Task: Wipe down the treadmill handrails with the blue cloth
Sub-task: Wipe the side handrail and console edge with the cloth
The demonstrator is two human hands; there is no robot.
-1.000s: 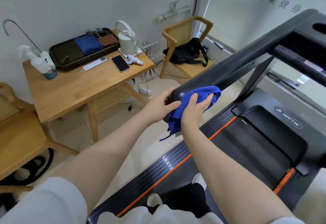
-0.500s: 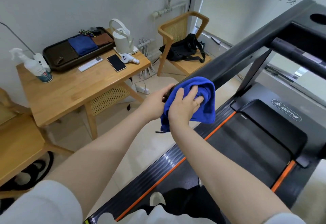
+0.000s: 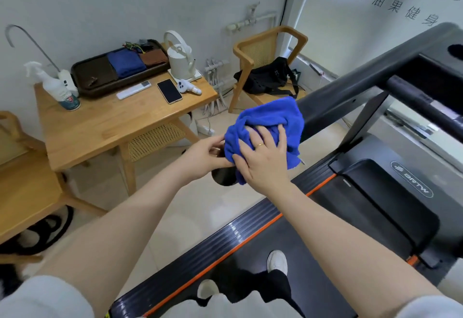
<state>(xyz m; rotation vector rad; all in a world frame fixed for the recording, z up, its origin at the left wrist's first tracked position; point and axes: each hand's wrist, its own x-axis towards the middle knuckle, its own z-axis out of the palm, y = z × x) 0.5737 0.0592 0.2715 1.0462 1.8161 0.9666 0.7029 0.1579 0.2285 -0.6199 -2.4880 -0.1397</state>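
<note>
The blue cloth (image 3: 270, 122) is draped over the near end of the treadmill's left handrail (image 3: 350, 87), a thick dark bar rising to the upper right. My right hand (image 3: 263, 157) lies flat on top of the cloth with fingers spread, pressing it onto the rail. My left hand (image 3: 205, 155) grips the rail's rounded end cap (image 3: 223, 177) and the cloth's left edge from the side. The rail under the cloth is hidden.
A wooden table (image 3: 112, 122) stands to the left with a spray bottle (image 3: 57, 87), a tray (image 3: 100, 77) of folded cloths, a phone and a kettle. A wooden chair (image 3: 265, 52) with a black bag is behind. The treadmill belt (image 3: 325, 230) lies below, my feet on it.
The cloth has been spread wider over the rail end. My right hand moved from gripping it to lying flat on top. My left hand slid to the rail's end cap.
</note>
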